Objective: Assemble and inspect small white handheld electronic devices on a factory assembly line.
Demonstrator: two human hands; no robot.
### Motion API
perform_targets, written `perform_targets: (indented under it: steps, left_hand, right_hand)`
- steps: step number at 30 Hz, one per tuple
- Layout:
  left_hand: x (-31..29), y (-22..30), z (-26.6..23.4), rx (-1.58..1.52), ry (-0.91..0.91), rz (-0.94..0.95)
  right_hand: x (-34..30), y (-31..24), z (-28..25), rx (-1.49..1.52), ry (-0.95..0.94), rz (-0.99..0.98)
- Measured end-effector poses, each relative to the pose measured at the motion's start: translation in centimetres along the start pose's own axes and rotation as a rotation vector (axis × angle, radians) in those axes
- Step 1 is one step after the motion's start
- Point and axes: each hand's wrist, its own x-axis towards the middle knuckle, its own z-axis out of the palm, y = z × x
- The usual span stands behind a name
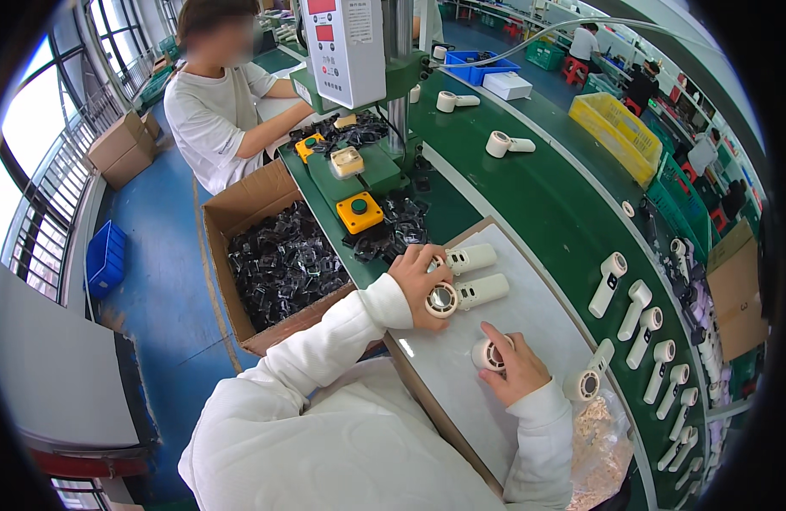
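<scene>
My left hand (420,285) curls over the round heads of two cream handheld fans that lie side by side on the pale board (452,392). The nearer fan (485,291) has its handle pointing right; the farther fan (472,257) lies parallel behind it. Closer to me, my right hand (519,368) has its thumb and fingers around a round cream fan head (488,354); whether a handle is attached is hidden by the hand. Another handheld fan (599,358) rests at the board's right edge, beside a clear bag (599,451) of small beige parts.
A press machine (346,51) stands ahead, with a yellow button box (359,212) and black clips (401,226) at its base. A carton (218,221) of black parts is at left. Fans line the green conveyor (538,187). A person (218,111) sits far left.
</scene>
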Motion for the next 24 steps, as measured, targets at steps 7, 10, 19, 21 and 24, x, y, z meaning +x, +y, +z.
perform_targets:
  steps: [7,10,19,21,24]
  left_hand:
    - [0.3,-0.4,0.2,-0.002,-0.01,-0.003]
    - [0.5,-0.5,0.3,-0.004,-0.01,-0.01]
    - [1.1,-0.6,0.6,0.003,0.015,-0.035]
    - [1.0,-0.5,0.8,-0.019,0.059,-0.033]
    - [0.6,-0.1,1.1,-0.095,0.187,-0.031]
  right_hand:
    - [0.6,0.5,0.1,0.016,0.006,-0.036]
    - [0.8,0.7,0.2,0.018,0.011,-0.058]
    - [1.4,1.2,0.2,0.048,0.023,-0.06]
    - [1.5,1.0,0.4,0.066,0.025,-0.059]
    - [1.6,0.8,0.7,0.116,0.025,-0.051]
